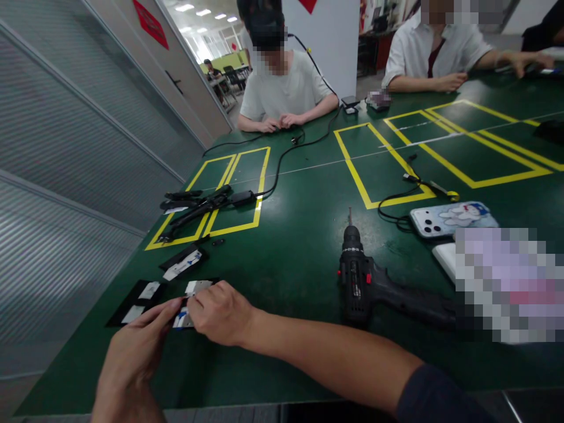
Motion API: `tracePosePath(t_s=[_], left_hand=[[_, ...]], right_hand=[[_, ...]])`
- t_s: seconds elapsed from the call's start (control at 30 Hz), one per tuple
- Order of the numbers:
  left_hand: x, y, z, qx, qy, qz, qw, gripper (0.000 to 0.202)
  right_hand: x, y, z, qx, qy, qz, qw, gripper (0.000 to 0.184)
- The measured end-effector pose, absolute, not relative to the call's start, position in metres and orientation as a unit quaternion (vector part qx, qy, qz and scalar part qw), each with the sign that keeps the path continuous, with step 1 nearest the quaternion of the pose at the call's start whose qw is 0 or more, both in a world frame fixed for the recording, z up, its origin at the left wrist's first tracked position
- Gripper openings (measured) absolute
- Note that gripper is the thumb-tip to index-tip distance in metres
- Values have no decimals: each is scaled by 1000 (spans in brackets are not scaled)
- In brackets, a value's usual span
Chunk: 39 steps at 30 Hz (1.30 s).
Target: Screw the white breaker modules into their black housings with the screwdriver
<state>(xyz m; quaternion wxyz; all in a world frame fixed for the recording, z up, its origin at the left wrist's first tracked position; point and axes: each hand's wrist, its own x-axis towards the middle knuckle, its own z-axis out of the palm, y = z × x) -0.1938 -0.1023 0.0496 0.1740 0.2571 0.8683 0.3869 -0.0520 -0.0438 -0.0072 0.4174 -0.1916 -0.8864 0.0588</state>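
Note:
My left hand point(143, 338) and my right hand point(222, 314) meet low on the left of the view, fingertips close together. Both are closed in a pinch; whatever sits between the fingers is too small and hidden to name. Just under and behind them lies a dark flat piece with white and blue patches point(181, 319), partly covered by my right hand. To the left rests a black flat piece with two white patches point(136, 302). Beyond my hands is another black piece with a white and blue strip point(183, 264).
A black power drill point(355, 276) lies to the right of my forearm. Past it are a phone in a printed case point(456, 220) and a coiled black cable point(396, 220). Black folded gear point(207, 205) lies on yellow tape outlines. Two people sit across the green table point(299, 188).

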Motion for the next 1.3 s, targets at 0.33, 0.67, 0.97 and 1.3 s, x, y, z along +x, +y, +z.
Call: tracePosePath(t_s=[0.33,0.67,0.97,1.3], left_hand=[[-192,-101,43,171,834,469,236,36],[-192,-104,45,220,862,405,211,50],[-186,-104,41,240,840,436,216,33],[-190,-112,35,245,764,459,383,41]], right_hand=[[-50,-44,-6,-200,-885,91,410,20],[-49,-45,-4,-176,-894,52,408,27],[-45,-43,-7,-177,-904,78,382,17],[-52,-51,-5,-331,-725,391,460,11]])
